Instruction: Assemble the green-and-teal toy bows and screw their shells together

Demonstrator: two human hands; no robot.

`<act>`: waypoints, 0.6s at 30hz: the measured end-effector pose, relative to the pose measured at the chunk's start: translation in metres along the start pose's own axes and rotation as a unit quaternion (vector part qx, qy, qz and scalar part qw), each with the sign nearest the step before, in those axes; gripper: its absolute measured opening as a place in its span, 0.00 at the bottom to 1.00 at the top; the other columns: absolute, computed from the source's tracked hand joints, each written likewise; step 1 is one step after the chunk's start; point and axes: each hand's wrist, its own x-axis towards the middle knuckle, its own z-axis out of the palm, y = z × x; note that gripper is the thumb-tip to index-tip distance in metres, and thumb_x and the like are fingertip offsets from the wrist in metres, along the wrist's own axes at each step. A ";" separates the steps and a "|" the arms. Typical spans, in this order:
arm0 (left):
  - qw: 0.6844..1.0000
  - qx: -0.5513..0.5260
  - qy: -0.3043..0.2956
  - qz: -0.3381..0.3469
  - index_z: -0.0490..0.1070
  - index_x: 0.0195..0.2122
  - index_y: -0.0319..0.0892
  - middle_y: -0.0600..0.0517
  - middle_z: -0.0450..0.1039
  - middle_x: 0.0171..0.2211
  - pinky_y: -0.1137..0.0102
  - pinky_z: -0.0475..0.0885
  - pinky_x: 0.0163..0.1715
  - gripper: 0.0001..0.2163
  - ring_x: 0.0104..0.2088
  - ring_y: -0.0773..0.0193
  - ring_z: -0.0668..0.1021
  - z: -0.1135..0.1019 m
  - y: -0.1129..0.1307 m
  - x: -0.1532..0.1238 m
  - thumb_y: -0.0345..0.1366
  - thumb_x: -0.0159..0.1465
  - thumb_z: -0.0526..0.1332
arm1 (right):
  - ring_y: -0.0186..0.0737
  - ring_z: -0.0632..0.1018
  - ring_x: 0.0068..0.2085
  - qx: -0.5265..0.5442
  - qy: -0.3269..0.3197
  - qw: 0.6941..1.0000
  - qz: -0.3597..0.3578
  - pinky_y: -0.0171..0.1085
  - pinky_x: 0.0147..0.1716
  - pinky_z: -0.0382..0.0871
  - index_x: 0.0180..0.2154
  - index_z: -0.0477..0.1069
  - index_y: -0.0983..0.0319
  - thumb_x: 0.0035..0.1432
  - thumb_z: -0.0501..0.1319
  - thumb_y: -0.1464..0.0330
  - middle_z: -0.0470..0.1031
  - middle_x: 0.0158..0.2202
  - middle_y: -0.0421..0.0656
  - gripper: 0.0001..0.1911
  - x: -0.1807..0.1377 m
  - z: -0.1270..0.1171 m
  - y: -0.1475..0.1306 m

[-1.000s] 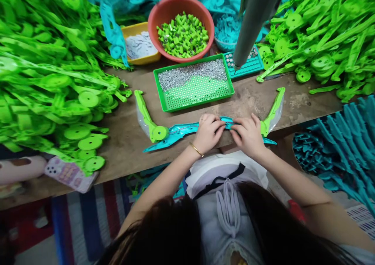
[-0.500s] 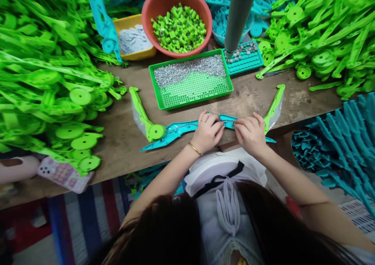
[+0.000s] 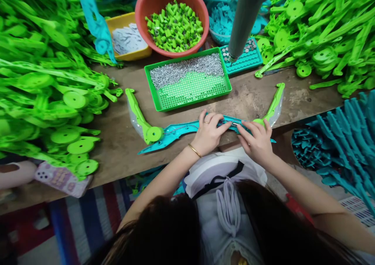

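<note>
A long teal bow-shaped plastic piece (image 3: 178,130) lies along the front edge of the wooden table (image 3: 117,155). A green limb (image 3: 137,114) with a round hub joins its left end, and another green limb (image 3: 275,101) rises from its right end. My left hand (image 3: 209,134) is curled over the middle of the teal piece, fingertips pinched on it. My right hand (image 3: 258,140) lies just to the right, its fingers spread flat over the teal piece near the right green limb. A small metal part shows between the two hands.
Behind the hands sits a green perforated tray (image 3: 193,93) of small metal pins, a red bowl (image 3: 140,7) of green tubes, a yellow tray (image 3: 129,56) and a small teal tray (image 3: 249,61) under a grey pole (image 3: 246,18). Green part piles (image 3: 43,81) flank both sides; teal parts (image 3: 345,140) lie right.
My right hand's fingers have uncurled and spread out along the teal piece toward the right green limb. My left hand stayed in place on the middle. The view shifted slightly.
</note>
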 end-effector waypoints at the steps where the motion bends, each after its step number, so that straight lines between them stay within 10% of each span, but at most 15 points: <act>1: 1.000 -0.005 0.004 0.003 0.76 0.49 0.49 0.47 0.72 0.47 0.47 0.58 0.62 0.15 0.51 0.57 0.70 0.001 -0.001 0.000 0.31 0.70 0.52 | 0.44 0.73 0.51 -0.004 0.005 1.000 0.009 0.53 0.64 0.47 0.52 0.73 0.59 0.63 0.60 0.66 0.78 0.51 0.46 0.16 0.000 0.000 0.001; 18: 0.999 -0.051 -0.002 -0.014 0.75 0.48 0.44 0.47 0.75 0.46 0.48 0.58 0.63 0.13 0.50 0.57 0.71 0.004 -0.001 -0.002 0.30 0.70 0.51 | 0.45 0.72 0.54 -0.009 0.023 0.998 0.060 0.54 0.66 0.40 0.50 0.74 0.57 0.62 0.61 0.66 0.79 0.51 0.44 0.14 -0.006 0.006 -0.007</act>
